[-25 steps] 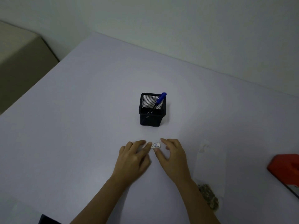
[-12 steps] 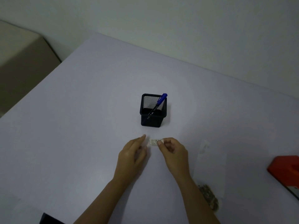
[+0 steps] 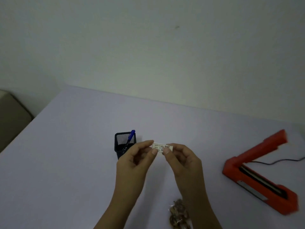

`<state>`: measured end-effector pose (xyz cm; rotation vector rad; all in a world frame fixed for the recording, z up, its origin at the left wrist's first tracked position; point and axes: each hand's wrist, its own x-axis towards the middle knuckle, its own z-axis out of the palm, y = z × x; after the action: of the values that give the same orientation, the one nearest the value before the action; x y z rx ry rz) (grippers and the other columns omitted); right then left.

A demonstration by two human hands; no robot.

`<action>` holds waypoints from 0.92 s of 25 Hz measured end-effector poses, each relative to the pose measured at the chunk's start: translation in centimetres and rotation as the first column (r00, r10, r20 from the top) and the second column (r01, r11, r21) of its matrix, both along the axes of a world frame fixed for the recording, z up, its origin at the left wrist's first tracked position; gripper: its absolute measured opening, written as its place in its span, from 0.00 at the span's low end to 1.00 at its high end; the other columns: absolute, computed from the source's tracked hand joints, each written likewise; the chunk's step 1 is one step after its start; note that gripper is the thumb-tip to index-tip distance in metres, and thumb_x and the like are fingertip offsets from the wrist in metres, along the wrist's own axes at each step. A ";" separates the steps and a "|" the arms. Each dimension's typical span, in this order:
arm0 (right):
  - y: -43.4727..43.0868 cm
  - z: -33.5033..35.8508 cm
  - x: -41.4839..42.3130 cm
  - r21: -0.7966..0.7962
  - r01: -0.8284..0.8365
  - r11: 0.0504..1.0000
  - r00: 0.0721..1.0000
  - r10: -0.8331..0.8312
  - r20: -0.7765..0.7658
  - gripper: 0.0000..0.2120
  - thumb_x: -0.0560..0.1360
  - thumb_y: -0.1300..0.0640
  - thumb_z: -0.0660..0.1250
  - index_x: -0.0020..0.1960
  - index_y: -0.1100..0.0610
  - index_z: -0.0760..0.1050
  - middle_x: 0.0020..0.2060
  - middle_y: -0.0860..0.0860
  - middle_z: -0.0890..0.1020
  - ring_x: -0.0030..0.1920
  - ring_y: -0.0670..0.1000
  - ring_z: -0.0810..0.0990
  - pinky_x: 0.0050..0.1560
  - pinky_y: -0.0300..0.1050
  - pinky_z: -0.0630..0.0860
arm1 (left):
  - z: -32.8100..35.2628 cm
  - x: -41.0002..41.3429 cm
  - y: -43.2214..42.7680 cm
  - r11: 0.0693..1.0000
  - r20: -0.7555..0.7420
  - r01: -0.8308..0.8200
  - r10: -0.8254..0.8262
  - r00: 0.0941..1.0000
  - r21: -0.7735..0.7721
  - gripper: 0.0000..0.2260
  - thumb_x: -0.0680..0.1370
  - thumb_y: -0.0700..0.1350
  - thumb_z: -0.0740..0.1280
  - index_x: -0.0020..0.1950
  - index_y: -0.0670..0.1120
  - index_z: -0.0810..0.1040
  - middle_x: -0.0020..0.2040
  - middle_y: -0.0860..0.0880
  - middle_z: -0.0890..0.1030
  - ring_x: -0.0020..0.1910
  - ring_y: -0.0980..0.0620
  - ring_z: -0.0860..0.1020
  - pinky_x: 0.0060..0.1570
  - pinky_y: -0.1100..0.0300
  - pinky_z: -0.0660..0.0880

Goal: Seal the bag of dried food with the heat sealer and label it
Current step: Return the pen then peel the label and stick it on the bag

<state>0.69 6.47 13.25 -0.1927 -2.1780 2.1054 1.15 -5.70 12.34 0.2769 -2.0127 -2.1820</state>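
Label lifted off the table since 0.5 s ago. Mesh pen holder with 1 blue pen stands left. Left hand pinches the label's left end, right hand its right end, other fingers curled. Bag of dried food lies near, by the right wrist. Red heat sealer sits right, arm raised.

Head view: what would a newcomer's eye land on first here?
The small white label, pinched between the left hand and the right hand at centre. Next, the red sealer, lying open in a V on the right. A black mesh cup with a blue pen stands just left of the hands.
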 end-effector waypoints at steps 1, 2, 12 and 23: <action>0.5 1.6 0.3 -0.017 0.018 1.000 0.999 -0.018 -0.028 0.04 0.71 0.62 0.69 0.44 0.54 0.80 0.38 0.47 0.85 0.39 0.45 0.83 0.39 0.33 0.77 | 1.6 0.0 0.6 0.999 -0.023 0.021 -0.021 1.000 0.031 0.08 0.71 0.42 0.70 0.48 0.53 0.82 0.42 0.54 0.84 0.43 0.57 0.82 0.40 0.71 0.76; 0.9 3.1 0.7 -0.028 0.034 0.999 0.998 -0.036 -0.053 0.04 0.72 0.62 0.69 0.44 0.53 0.80 0.38 0.47 0.85 0.39 0.44 0.83 0.39 0.32 0.77 | 3.0 0.2 1.0 0.997 -0.044 0.045 -0.043 0.998 0.055 0.08 0.71 0.41 0.70 0.48 0.51 0.82 0.42 0.54 0.84 0.43 0.57 0.82 0.41 0.70 0.76; 5.2 10.1 3.8 -0.232 0.105 0.967 0.992 -0.117 -0.040 0.05 0.73 0.62 0.66 0.41 0.54 0.79 0.34 0.47 0.85 0.35 0.43 0.81 0.36 0.33 0.77 | 10.7 2.2 5.9 0.945 -0.168 0.221 -0.183 0.969 0.243 0.07 0.73 0.34 0.67 0.47 0.44 0.81 0.41 0.46 0.85 0.42 0.50 0.84 0.39 0.66 0.78; 8.0 11.4 4.5 -0.138 0.119 0.983 0.984 -0.135 -0.113 0.08 0.72 0.64 0.67 0.44 0.52 0.80 0.37 0.48 0.86 0.39 0.46 0.84 0.38 0.33 0.78 | 11.8 2.3 8.5 0.977 -0.158 0.197 -0.182 0.971 0.087 0.09 0.73 0.36 0.69 0.48 0.49 0.82 0.41 0.50 0.86 0.40 0.54 0.83 0.41 0.67 0.78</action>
<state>5.18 14.46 24.68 -0.2030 -1.9089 2.1297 3.47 2.80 24.15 -0.0696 -1.9209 -2.3434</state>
